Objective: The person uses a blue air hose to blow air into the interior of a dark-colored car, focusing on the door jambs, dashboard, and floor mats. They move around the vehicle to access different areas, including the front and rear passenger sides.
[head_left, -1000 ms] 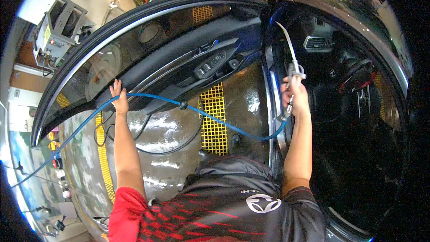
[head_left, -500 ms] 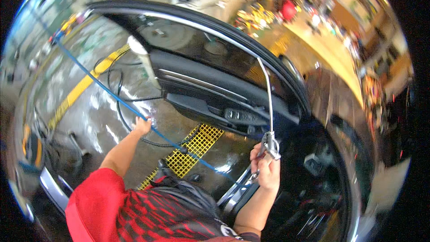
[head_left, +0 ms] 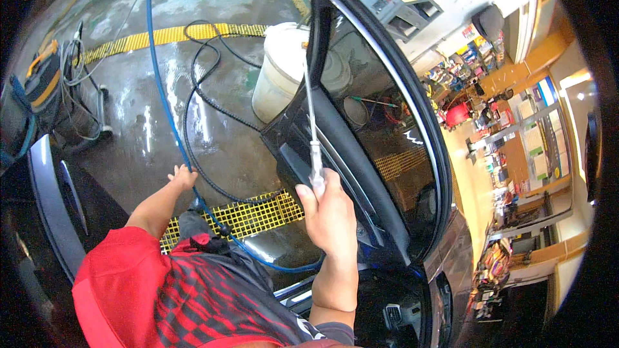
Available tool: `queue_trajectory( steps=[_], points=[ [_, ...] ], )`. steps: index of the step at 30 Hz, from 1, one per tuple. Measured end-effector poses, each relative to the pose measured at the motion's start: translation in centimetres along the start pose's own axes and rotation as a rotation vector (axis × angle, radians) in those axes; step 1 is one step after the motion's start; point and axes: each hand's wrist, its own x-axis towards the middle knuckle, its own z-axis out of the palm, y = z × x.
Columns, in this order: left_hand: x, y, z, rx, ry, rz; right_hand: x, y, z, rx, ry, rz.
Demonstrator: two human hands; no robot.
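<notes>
My right hand (head_left: 332, 209) is wrapped around a silver air blow gun (head_left: 315, 161), held in front of the open car door. Its long thin nozzle points away from me, past the black inner door panel (head_left: 338, 135). My left hand (head_left: 184, 177) is at the blue air hose (head_left: 158, 77), which appears to pass through its grip; some fingers stick out to the left. From there the hose curves under my right forearm. The door window (head_left: 380, 90) is beyond the blow gun.
A white bucket (head_left: 277, 77) stands behind the door's edge. A black hose (head_left: 187, 122) loops over the wet floor near yellow grating (head_left: 258, 216). Another dark car panel (head_left: 48, 200) is at left, cluttered shelves (head_left: 458, 58) at right.
My view has turned, so the door now stands more upright in the picture. My right hand has moved left and forward with the blow gun. My left hand stays at the hose.
</notes>
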Motion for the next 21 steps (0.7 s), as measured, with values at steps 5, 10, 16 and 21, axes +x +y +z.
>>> queue_trajectory(
  steps=[5, 10, 16, 21],
  points=[
    [5.0, -1.4, 0.9, -0.009, -0.014, 0.118, 6.2, -2.9, 5.0, -0.042, 0.077, 0.174],
    [7.9, -1.3, -2.2, 0.000, -0.095, 0.136, 11.1, -0.6, 12.6, -0.244, -0.069, 0.329],
    [13.0, -5.8, -5.0, 0.061, -0.184, 0.070, 15.7, -0.8, 17.1, -0.280, -0.071, 0.376],
    [16.0, -7.5, -8.2, 0.116, -0.171, 0.037, 19.2, 1.5, 21.5, -0.234, -0.191, 0.443]
  ],
)
